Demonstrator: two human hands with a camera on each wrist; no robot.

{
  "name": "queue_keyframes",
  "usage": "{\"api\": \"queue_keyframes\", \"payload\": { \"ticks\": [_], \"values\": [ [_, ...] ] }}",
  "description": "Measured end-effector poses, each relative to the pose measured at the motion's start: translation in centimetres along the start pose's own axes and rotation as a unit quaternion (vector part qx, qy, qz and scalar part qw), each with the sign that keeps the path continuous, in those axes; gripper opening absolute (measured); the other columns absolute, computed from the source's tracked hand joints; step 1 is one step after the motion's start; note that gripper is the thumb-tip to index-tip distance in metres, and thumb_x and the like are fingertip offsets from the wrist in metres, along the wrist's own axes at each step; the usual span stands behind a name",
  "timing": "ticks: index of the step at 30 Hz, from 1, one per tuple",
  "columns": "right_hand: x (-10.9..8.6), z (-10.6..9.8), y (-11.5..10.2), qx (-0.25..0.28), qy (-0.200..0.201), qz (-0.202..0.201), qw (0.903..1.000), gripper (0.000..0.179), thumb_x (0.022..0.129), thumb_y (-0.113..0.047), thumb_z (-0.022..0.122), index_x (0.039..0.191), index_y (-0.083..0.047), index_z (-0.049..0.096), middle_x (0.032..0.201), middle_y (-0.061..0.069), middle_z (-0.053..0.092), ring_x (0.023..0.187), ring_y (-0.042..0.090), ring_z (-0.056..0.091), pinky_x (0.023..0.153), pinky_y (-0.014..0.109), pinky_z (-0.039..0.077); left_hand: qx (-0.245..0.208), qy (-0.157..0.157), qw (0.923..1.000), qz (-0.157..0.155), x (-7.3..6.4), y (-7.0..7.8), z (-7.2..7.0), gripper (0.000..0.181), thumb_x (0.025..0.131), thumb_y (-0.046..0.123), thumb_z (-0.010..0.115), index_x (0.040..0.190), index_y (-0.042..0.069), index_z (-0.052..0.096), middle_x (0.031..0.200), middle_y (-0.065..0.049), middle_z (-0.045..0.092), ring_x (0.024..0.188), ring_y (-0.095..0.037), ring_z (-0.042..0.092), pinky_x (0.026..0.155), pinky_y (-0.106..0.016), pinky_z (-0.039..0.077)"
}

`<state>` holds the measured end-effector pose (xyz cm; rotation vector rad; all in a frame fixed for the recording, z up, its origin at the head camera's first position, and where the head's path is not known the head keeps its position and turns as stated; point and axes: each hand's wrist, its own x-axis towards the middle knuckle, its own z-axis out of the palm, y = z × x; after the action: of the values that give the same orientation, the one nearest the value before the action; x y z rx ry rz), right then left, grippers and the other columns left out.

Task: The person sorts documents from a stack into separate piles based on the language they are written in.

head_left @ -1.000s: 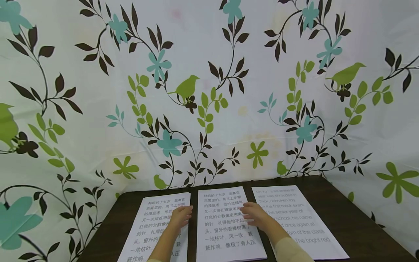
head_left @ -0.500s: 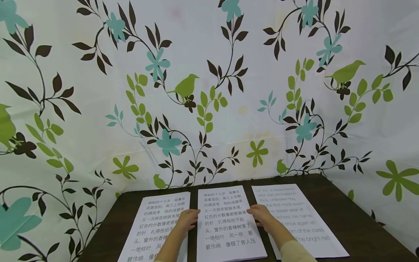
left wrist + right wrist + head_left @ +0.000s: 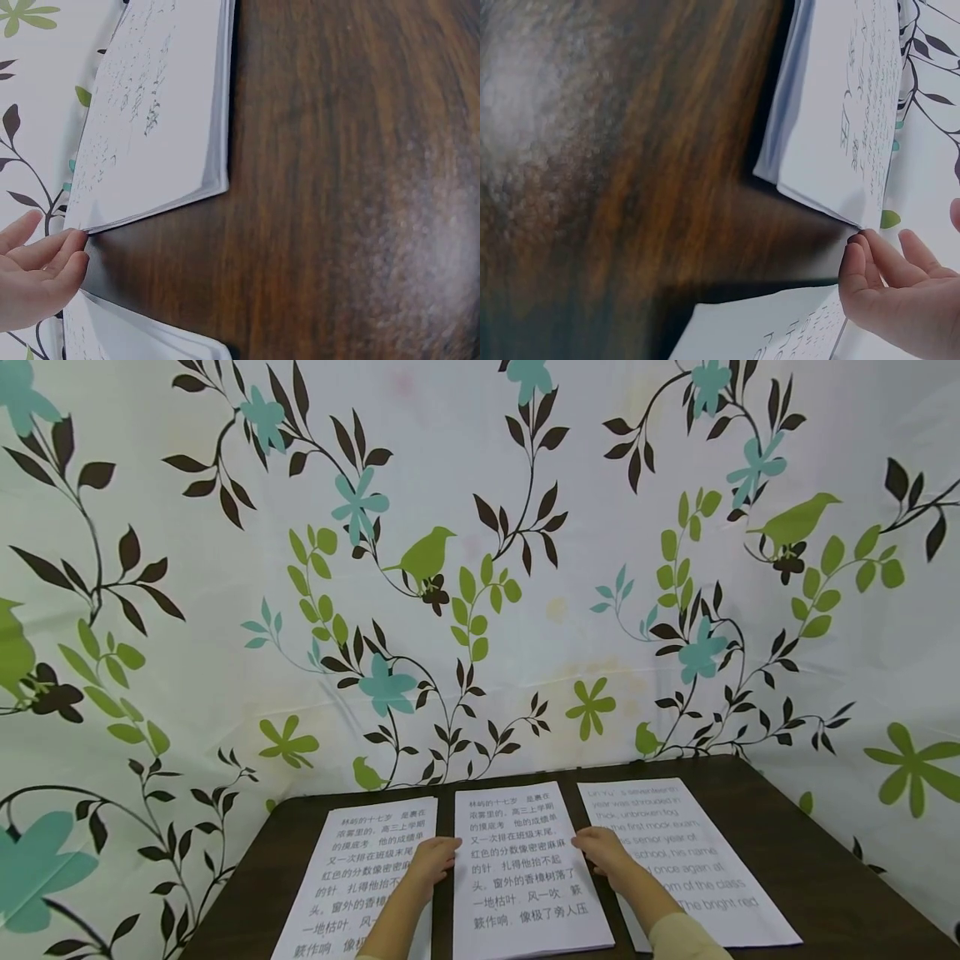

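Note:
Three white stacks of printed paper lie side by side on a dark wooden table (image 3: 810, 860). The left stack (image 3: 352, 877) and middle stack (image 3: 517, 877) carry Chinese text, the right stack (image 3: 690, 860) English text. My left hand (image 3: 433, 860) rests with straight fingers at the middle stack's left edge, partly over the left stack. My right hand (image 3: 600, 850) touches the middle stack's right edge. In the left wrist view my left hand's fingertips (image 3: 71, 251) meet a stack's edge (image 3: 150, 135). The right wrist view shows my right hand (image 3: 900, 292) beside a stack's edge (image 3: 832, 112).
A cloth printed with flowers, leaves and birds (image 3: 480, 568) hangs as a backdrop right behind the table and wraps both sides. Bare dark wood (image 3: 360, 187) shows to the right of the papers and in the narrow gaps between stacks.
Both hands have slid a little to the right: the left from the left stack to the middle stack's left edge, the right from on top of the middle stack to its right edge.

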<state>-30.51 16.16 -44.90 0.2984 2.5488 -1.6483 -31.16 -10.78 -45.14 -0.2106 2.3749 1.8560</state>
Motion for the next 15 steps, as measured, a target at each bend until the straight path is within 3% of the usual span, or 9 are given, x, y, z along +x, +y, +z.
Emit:
{"api": "queue_keyframes", "payload": {
  "ticks": [8, 15],
  "values": [
    [0.14, -0.16, -0.11, 0.013, 0.012, -0.022, 0.9996, 0.039, 0.083, -0.019, 0.05, 0.108, 0.011, 0.049, 0.099, 0.022, 0.053, 0.091, 0.036, 0.05, 0.068, 0.042, 0.042, 0.006, 0.005, 0.9999, 0.014, -0.09, 0.51, 0.04, 0.044, 0.083, 0.021, 0.051, 0.109, -0.014, 0.048, 0.103, -0.024, 0.051, 0.094, -0.036, 0.048, 0.082, -0.048, 0.036],
    [0.2, 0.03, -0.16, 0.095, 0.025, -0.009, 0.9952, 0.042, 0.082, -0.011, 0.049, 0.117, 0.011, 0.041, 0.107, 0.027, 0.049, 0.093, 0.037, 0.051, 0.072, 0.042, 0.046, -0.072, -0.007, 0.9962, 0.048, 0.08, -0.05, 0.46, 0.047, 0.085, 0.013, 0.048, 0.12, -0.016, 0.034, 0.112, -0.031, 0.043, 0.103, -0.042, 0.044, 0.08, -0.045, 0.041]
  ]
}}
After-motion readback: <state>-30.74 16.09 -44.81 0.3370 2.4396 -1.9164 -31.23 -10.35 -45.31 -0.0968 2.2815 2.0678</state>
